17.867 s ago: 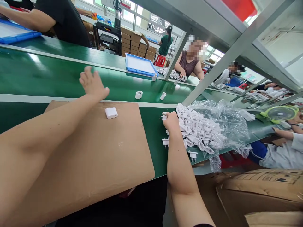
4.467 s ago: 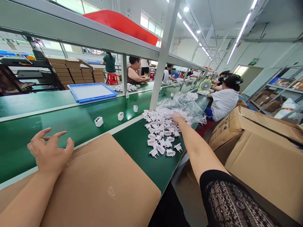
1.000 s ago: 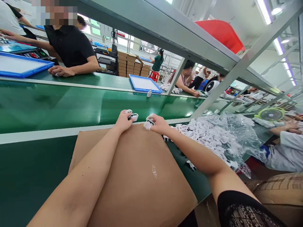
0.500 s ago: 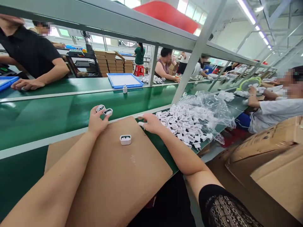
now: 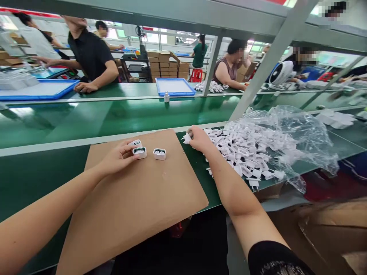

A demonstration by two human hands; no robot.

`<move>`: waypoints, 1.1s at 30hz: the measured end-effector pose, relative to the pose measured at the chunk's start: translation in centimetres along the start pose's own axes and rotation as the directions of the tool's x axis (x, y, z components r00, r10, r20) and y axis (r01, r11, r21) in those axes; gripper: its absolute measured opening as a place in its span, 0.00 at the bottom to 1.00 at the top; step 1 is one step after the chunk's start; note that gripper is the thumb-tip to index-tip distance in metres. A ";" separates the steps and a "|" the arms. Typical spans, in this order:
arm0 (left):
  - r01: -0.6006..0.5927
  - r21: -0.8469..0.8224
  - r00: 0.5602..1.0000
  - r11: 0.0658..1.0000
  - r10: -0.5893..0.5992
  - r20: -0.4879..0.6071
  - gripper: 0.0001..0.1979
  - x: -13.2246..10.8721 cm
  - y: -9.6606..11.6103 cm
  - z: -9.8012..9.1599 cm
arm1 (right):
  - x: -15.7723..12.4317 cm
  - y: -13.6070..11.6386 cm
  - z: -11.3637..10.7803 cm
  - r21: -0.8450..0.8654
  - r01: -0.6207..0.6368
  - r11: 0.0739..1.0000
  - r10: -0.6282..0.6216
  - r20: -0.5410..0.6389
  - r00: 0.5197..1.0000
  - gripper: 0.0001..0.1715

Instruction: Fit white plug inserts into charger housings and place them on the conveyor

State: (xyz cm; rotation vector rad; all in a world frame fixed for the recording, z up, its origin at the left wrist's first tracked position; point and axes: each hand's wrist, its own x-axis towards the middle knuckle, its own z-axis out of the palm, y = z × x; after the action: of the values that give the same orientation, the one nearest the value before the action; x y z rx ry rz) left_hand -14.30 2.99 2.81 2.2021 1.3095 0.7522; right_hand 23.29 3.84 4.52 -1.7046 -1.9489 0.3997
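My left hand (image 5: 119, 157) is closed on two white oval charger housings, held low over the cardboard sheet (image 5: 137, 206). The nearer charger housing (image 5: 139, 153) has its open end up, with dark parts showing inside; the farther one is partly behind it. To their right, a third charger housing (image 5: 159, 154) stands by itself on the cardboard, open end up. Past the sheet's right edge, my right hand (image 5: 199, 139) pinches a white plug piece (image 5: 187, 138) whose pins point left. Just right of that hand spreads a pile of similar white plug pieces (image 5: 243, 147).
Clear plastic film (image 5: 304, 130) lies over the pile's far right side. A green belt (image 5: 137, 114) runs behind the cardboard, with a small white charger (image 5: 166, 97) near its far edge. Beyond are a blue-rimmed tray (image 5: 175, 87) and several co-workers. A slanted metal post (image 5: 266, 65) rises behind the pile.
The view has swung left. My left hand has brought its two housings down beside the standing one. My right hand, earlier with fingers extended by the pile, now holds a plug piece.
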 end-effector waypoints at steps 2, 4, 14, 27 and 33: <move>0.025 -0.013 1.000 1.000 -0.025 -0.013 0.29 -1.1 0.0 0.3 | -0.1 -0.1 -0.3 0.099 -0.018 0.995 0.024 -0.051 0.998 0.24; 0.031 0.025 0.998 0.999 -0.030 -0.047 0.32 -1.9 0.4 0.6 | -0.3 -0.3 -0.5 0.188 -0.047 0.981 0.056 -0.046 0.997 0.28; -0.225 0.306 0.963 0.925 0.259 -0.074 0.33 -0.4 6.6 5.1 | -0.1 -3.7 -1.8 0.887 -0.357 0.292 0.036 0.363 0.931 0.14; -0.041 -0.197 0.999 0.980 0.037 -0.026 0.21 0.6 6.8 10.2 | -2.6 -2.8 1.3 0.889 -0.340 0.306 0.214 0.284 0.935 0.24; 0.045 -0.305 0.998 0.951 -0.031 0.053 0.22 0.9 7.1 9.2 | -3.4 -3.7 1.6 0.911 -0.207 0.358 0.058 0.199 0.978 0.25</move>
State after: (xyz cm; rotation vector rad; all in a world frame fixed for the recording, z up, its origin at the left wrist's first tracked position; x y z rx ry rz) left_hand -3.34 -0.34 0.68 1.9306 1.1234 0.8220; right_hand 19.62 0.06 4.49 -1.0131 -1.1439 1.4157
